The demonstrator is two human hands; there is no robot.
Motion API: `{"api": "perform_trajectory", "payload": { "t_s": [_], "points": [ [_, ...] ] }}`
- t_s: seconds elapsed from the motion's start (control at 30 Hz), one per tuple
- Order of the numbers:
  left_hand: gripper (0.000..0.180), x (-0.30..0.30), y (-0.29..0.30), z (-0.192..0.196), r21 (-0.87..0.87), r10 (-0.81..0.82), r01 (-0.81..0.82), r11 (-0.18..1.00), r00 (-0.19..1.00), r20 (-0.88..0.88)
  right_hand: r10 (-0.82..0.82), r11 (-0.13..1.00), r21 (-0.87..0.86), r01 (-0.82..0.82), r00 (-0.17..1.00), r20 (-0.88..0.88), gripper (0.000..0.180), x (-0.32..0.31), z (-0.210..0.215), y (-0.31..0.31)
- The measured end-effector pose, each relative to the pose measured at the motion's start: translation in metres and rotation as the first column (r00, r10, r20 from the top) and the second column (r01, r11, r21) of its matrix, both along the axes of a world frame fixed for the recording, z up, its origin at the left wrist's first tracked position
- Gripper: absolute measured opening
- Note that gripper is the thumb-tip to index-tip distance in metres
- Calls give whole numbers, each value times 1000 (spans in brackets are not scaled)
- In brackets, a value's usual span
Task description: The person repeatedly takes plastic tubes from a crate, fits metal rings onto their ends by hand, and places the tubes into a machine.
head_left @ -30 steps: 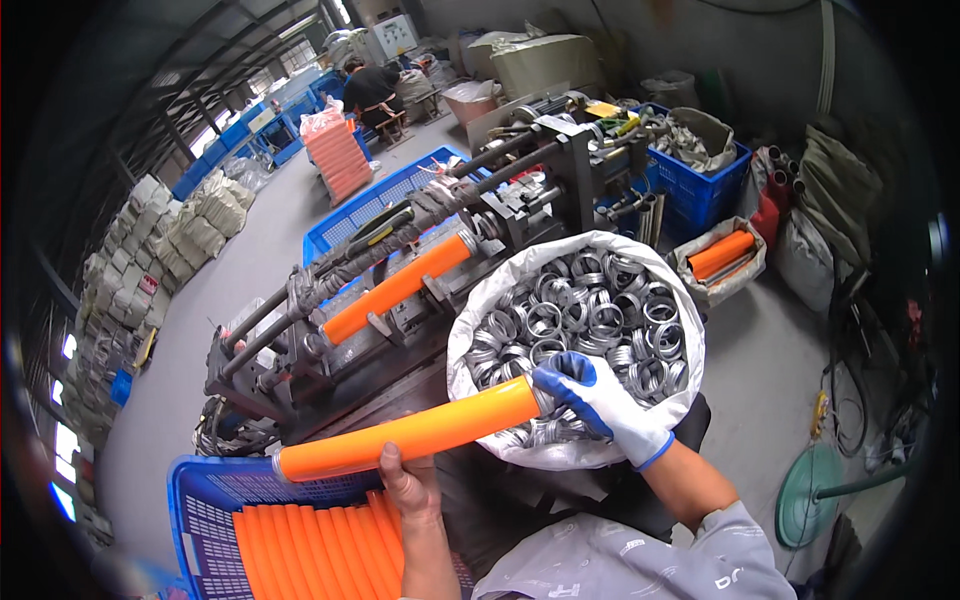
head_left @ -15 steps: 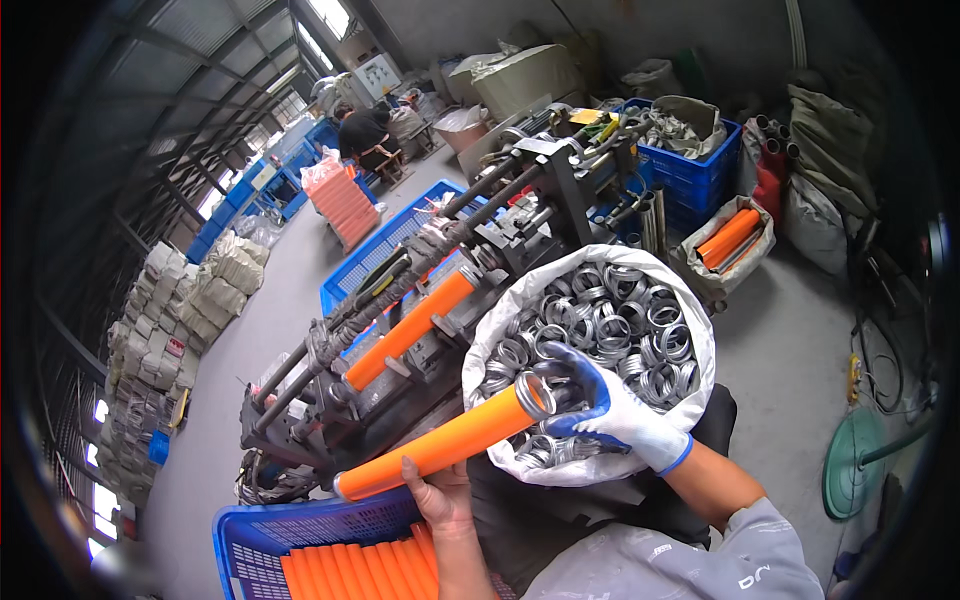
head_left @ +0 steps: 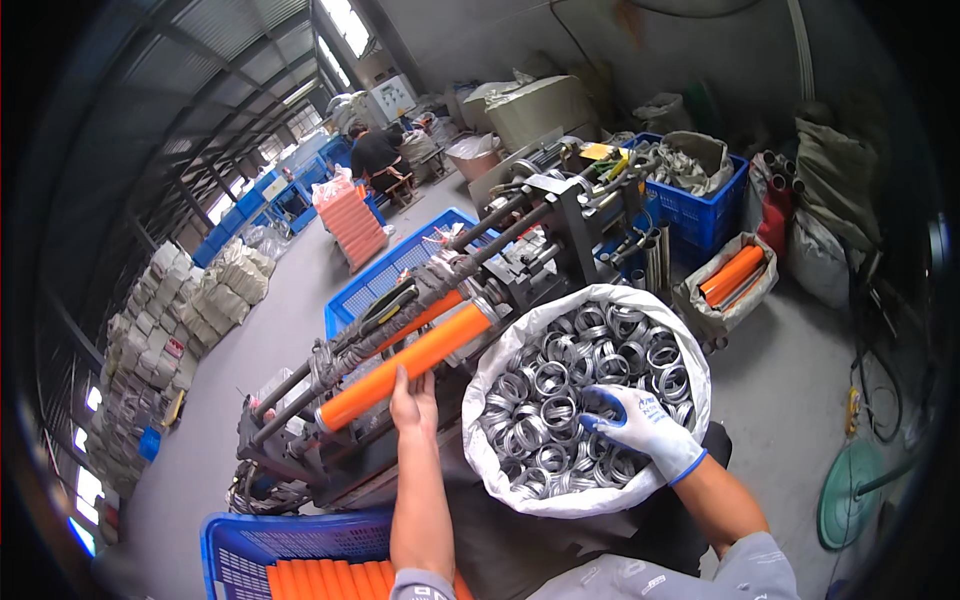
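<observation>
My bare left hand (head_left: 413,398) grips an orange tube (head_left: 400,370) from below, its fingers wrapped about the middle. The tube is held slantwise in front of a dark metal machine (head_left: 335,370), and a silvery ring shows at its upper right end. Part of a second orange tube (head_left: 425,318) is visible behind it on the machine. My right hand (head_left: 640,425), in a white glove with blue fingers, reaches into a white sack (head_left: 478,440) full of metal rings (head_left: 550,415). Its fingers curl closed on a ring there; the fingertips are partly hidden.
A blue basket (head_left: 225,545) of orange tubes (head_left: 330,580) stands at the lower left. Behind the machine sits another blue basket (head_left: 345,300). A blue crate (head_left: 700,215) and a sack of tubes (head_left: 745,310) are at right. Far off, a person (head_left: 378,155) sits.
My left hand has carried the tube up and away from the lower basket, toward the machine. The right hand has left the tube's ringed end and moved down into the rings.
</observation>
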State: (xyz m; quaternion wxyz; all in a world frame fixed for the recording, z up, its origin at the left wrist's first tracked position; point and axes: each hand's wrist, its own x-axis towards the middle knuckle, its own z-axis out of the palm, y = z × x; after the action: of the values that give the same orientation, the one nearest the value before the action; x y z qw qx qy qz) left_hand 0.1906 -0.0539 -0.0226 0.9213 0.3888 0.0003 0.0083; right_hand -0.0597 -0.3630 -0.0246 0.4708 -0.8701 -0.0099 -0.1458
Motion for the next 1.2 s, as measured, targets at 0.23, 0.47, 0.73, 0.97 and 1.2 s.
{"api": "perform_trajectory", "payload": {
  "t_s": [0.23,0.47,0.73,0.97,1.2],
  "points": [
    [56,69,-18,-16,255,136,-61,965,948,-288,-25,999,-21,25,1000,6,50,1,2,4],
    [60,87,-17,-52,255,156,-60,965,914,-375,-22,998,-53,21,1000,-15,47,4,8,5],
    [66,98,-27,-68,203,258,-190,961,879,-401,-15,994,111,21,998,-55,42,6,3,11],
    [81,73,-37,-39,162,153,-99,982,916,-370,0,993,114,6,999,-48,39,1,9,3],
    [75,71,-18,-47,201,162,-94,975,922,-353,101,956,-273,-107,994,-37,75,1,9,4]
  ]
}}
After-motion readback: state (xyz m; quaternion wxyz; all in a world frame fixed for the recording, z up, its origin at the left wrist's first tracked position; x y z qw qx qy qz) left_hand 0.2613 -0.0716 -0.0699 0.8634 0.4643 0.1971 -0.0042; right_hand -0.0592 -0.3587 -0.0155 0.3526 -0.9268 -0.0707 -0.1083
